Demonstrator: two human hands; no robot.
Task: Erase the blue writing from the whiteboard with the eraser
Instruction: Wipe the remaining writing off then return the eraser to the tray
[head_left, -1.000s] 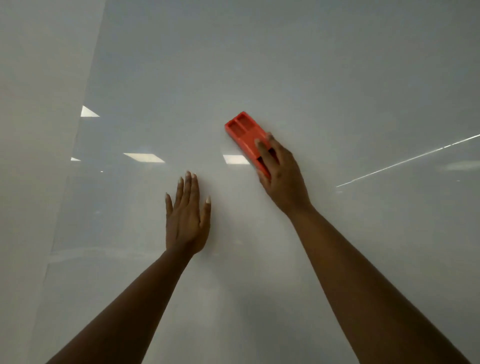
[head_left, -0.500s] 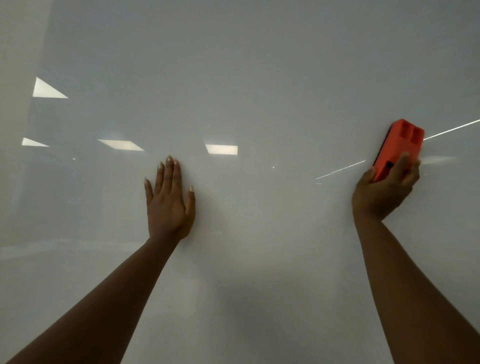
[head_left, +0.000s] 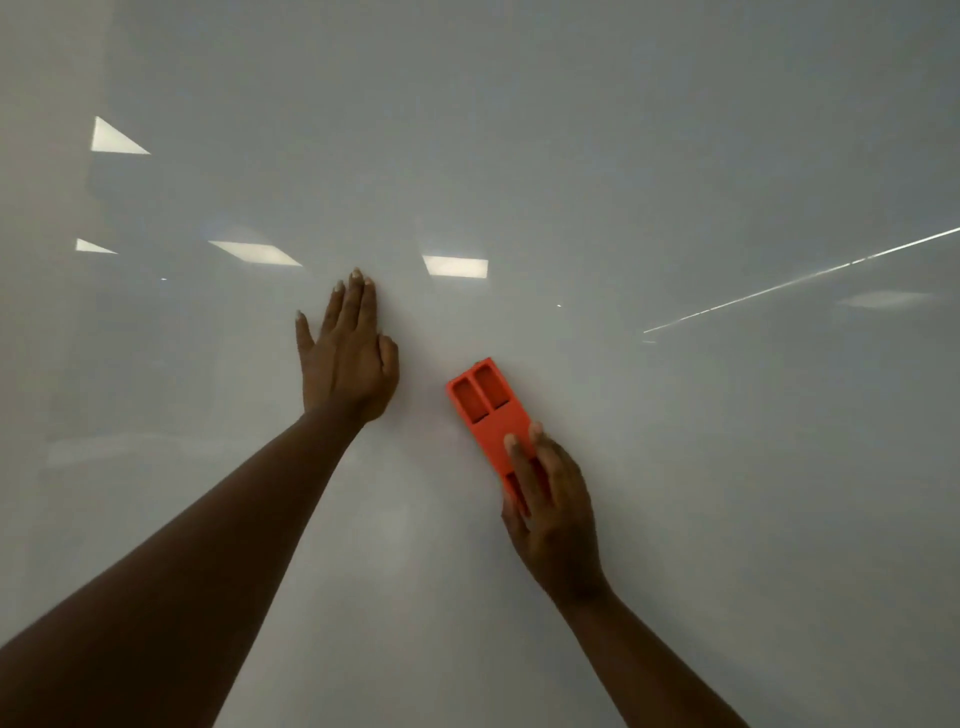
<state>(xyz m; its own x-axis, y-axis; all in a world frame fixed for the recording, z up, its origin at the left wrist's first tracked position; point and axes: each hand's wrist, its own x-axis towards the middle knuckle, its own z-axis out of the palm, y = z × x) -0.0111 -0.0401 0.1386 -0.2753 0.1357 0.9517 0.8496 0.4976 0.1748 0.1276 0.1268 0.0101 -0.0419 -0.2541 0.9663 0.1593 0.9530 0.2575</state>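
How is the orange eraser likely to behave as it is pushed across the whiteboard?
The eraser looks like a rigid moulded block with hollow recesses, so probably stiff and light. Lying flat on the glossy whiteboard, it should slide, not roll or tip. The right hand presses only its lower end, so it may pivot.

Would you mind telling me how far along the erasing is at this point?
Done: no blue writing shows anywhere on the whiteboard in view, only ceiling-light reflections. In hand: the right hand presses the eraser to the board while the left hand lies flat beside it. Left: probably only areas out of view.
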